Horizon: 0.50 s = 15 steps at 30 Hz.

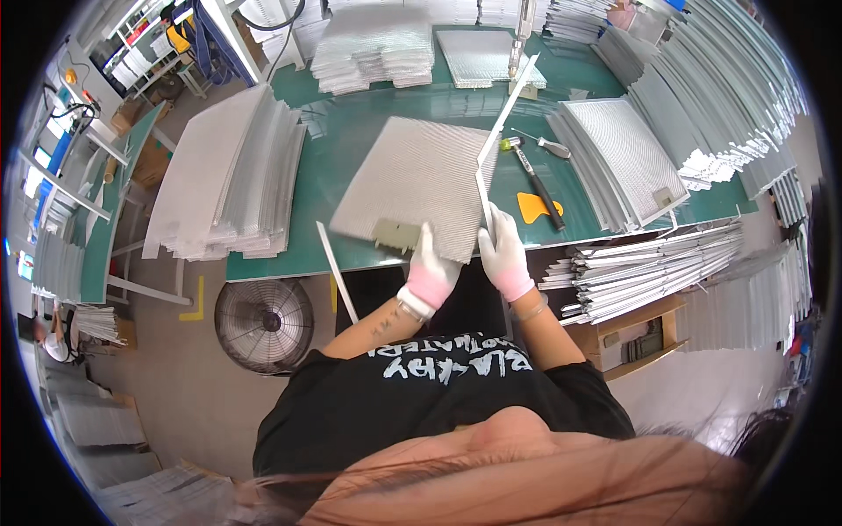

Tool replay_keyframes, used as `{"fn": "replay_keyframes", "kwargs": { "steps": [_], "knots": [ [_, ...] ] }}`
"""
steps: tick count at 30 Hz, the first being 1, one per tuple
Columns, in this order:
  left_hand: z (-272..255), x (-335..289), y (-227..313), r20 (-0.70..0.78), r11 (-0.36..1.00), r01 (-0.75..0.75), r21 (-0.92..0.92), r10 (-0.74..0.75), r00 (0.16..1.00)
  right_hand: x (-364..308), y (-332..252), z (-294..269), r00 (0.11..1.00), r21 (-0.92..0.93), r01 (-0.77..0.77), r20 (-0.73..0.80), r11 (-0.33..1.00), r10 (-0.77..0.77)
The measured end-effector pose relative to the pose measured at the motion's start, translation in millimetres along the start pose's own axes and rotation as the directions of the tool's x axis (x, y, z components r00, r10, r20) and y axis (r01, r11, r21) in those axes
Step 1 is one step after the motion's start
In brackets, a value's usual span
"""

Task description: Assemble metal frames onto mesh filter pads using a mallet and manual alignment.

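Note:
A grey, finely ribbed mesh panel (pixel 412 167) lies tilted over the green table, its near edge toward me. My left hand (pixel 431 272), in a white and pink glove, is closed on that near edge, thumb on top and fingers hidden underneath. On the panel beside the thumb sits a small olive-grey plate (pixel 396 235) with a notched edge. My right hand (pixel 504 259), gloved too, is closed around the near end of a thin white frame strip (pixel 507 116). This strip bends along the panel's right edge and reaches far back. Another white strip (pixel 337 270) slants past the table edge on the left.
Right of the panel lie a hammer (pixel 537 180), a screwdriver (pixel 548 146) and a yellow scraper (pixel 531 208). Panel stacks stand left (pixel 219 175) and right (pixel 618 158). White strips (pixel 653 272) are piled below the table's right side. A floor fan (pixel 264 326) stands front left.

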<state>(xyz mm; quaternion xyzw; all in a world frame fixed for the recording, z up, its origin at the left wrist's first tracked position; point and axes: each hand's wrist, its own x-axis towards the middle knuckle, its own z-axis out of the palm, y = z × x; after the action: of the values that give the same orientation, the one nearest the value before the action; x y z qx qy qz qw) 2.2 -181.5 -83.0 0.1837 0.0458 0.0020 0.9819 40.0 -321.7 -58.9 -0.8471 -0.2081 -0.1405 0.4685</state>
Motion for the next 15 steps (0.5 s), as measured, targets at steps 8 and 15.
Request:
{"fn": "replay_keyframes", "kwargs": {
  "steps": [8, 15],
  "knots": [
    [22.0, -17.3, -22.4, -0.101, 0.986, 0.166, 0.018, -0.163, 0.981, 7.3, 21.4, -7.2, 0.981, 0.392, -0.166, -0.032, 0.905, 0.194],
    [-37.0, 62.3, 16.1, 0.237, 0.784, -0.347, 0.515, 0.259, 0.936, 4.8, -9.0, -4.0, 0.877, 0.69, -0.479, 0.352, 0.543, 0.327]
  ]
}}
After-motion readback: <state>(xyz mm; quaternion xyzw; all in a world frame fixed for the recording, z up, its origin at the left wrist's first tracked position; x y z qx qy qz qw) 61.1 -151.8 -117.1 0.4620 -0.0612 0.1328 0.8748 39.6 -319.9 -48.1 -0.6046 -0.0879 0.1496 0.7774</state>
